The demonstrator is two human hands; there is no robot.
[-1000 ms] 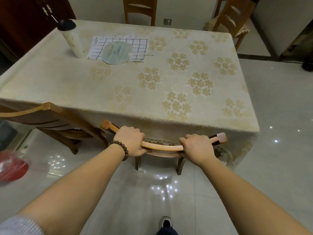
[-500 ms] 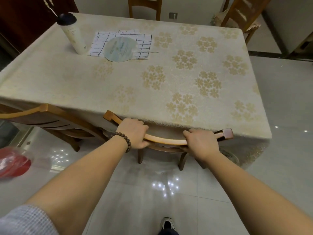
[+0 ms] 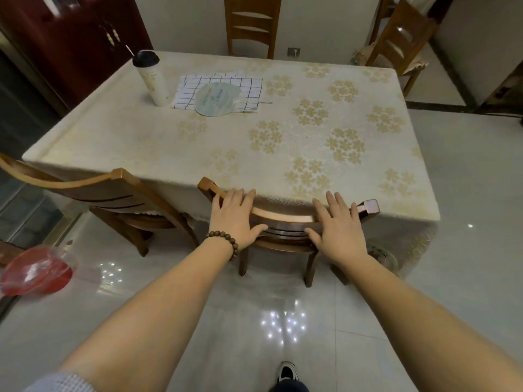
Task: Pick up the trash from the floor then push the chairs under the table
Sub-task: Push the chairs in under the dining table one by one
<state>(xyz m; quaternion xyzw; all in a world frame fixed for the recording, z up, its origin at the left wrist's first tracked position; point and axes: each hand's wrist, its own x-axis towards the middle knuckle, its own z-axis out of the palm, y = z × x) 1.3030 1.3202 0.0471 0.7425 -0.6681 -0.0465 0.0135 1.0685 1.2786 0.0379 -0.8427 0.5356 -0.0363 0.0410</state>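
Note:
A wooden chair [image 3: 285,222] stands in front of me with its curved top rail against the near edge of the table [image 3: 158,142], which wears a cream cloth with gold flowers. My left hand [image 3: 233,215], a bead bracelet on its wrist, lies flat on the left part of the rail with fingers spread. My right hand [image 3: 338,223] lies flat on the right part, fingers spread too. Neither hand grips the rail. A second wooden chair [image 3: 113,199] stands to the left, its seat partly under the table.
A red bin lined with clear plastic [image 3: 35,271] sits on the floor at the left. On the table are a tall white bottle [image 3: 151,79], a checked cloth [image 3: 226,83] and a round fan [image 3: 218,99]. Two more chairs [image 3: 250,24] stand beyond the far side. My shoe [image 3: 287,373] is below.
The chair has slid forward under the table until its rail meets the table edge. Both hands have let go of their grip and now rest flat with spread fingers.

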